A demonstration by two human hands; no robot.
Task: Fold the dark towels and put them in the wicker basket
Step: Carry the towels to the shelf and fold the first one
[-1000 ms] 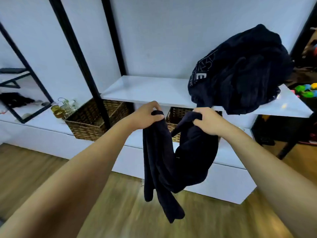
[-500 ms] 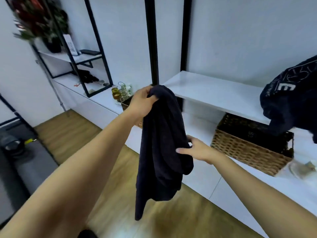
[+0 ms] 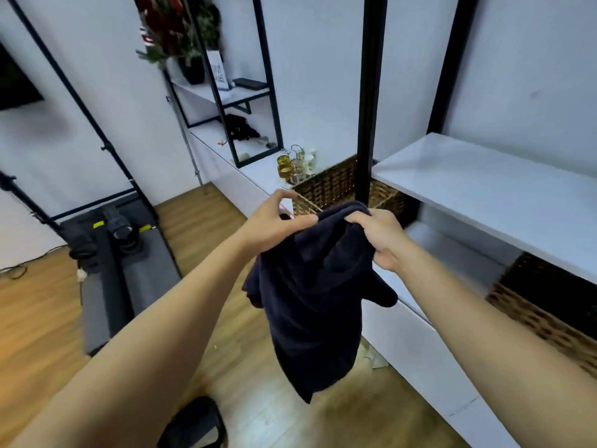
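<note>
Gripping one dark towel (image 3: 318, 305), left hand (image 3: 274, 225), right hand (image 3: 378, 236), two wicker baskets (image 3: 336, 189)

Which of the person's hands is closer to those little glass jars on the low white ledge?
Left. The left hand grips the dark towel just below and in front of the glass jars; the right hand grips the towel's other side, farther right of them.

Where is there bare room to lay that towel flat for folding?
The white shelf, right of the black post, looks bare. The ledge by the glass jars and basket is crowded. Both hands hold the towel.
</note>
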